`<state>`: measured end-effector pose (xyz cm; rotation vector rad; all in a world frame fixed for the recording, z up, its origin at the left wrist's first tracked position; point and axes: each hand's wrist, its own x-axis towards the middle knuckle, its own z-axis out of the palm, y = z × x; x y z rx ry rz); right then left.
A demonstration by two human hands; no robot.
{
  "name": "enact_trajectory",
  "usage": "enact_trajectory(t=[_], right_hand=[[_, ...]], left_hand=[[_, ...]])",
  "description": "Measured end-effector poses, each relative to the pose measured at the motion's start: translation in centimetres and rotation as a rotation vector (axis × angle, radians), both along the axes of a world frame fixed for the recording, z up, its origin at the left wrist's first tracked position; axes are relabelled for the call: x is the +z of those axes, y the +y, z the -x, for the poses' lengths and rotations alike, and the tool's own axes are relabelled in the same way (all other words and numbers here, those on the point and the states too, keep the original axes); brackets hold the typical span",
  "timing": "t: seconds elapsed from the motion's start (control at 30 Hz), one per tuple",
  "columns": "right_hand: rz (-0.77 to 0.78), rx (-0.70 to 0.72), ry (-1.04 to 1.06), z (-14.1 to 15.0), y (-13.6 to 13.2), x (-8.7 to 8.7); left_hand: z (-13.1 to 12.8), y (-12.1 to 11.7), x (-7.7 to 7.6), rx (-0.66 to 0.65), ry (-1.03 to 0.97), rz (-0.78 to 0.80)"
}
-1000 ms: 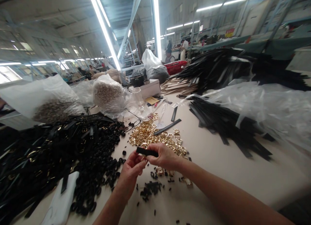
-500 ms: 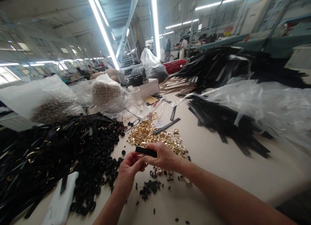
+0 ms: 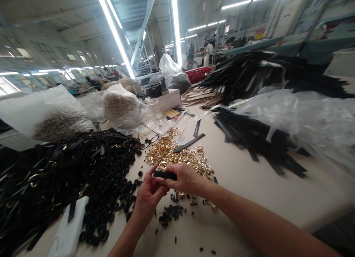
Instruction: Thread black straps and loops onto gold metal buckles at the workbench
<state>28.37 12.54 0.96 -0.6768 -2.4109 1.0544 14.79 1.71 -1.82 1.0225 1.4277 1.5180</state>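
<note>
A short black strap (image 3: 163, 174) is held in front of me, above the table, its left end pointing at my left hand. My right hand (image 3: 187, 179) is closed round the strap's right part, thumb below and fingers on top. My left hand (image 3: 149, 193) is bent about the strap's free end, its index finger raised beside the tip and its thumb underneath. A small gold glint shows between the two hands; the fingers hide most of it. Just beyond my hands lies a heap of gold buckles (image 3: 163, 149). Small black bits (image 3: 170, 214) lie below them.
At left spreads a pile of black straps with buckles (image 3: 55, 168), beside many black loops (image 3: 111, 198) and a white tool or block (image 3: 70, 227). More black strips (image 3: 246, 138) lie at right under clear plastic (image 3: 313, 112). Filled plastic bags (image 3: 120, 105) stand behind.
My left hand's fingers have opened slightly, and the index finger has lifted to the strap's tip. My right hand keeps the strap in nearly the same place.
</note>
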Motion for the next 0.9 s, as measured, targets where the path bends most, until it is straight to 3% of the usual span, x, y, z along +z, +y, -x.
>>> enact_trajectory(t=[0.17, 0.4, 0.53, 0.67, 0.8, 0.9], right_hand=[[-0.173, -0.034, -0.04, 0.0, 0.0, 0.0], [0.033, -0.073, -0.006, -0.1, 0.5, 0.5], [0.092, -0.066, 0.013, 0.0, 0.7, 0.2], [0.146, -0.034, 0.019, 0.0, 1.0, -0.1], [0.211, 0.006, 0.018, -0.2, 1.1, 0.0], [0.172, 0.001, 0.028, -0.3, 1.2, 0.2]], left_hand=[[0.3, 0.0, -0.3, -0.034, 0.092, -0.013], [1.1, -0.3, -0.8, 0.042, 0.296, -0.09], [1.1, -0.5, -0.2, 0.076, 0.589, -0.229], [1.2, -0.5, 0.6, 0.027, 0.861, -0.392], [1.2, -0.5, 0.9, 0.034, 0.959, -0.451], [1.4, -0.7, 1.0, 0.023, 0.952, -0.453]])
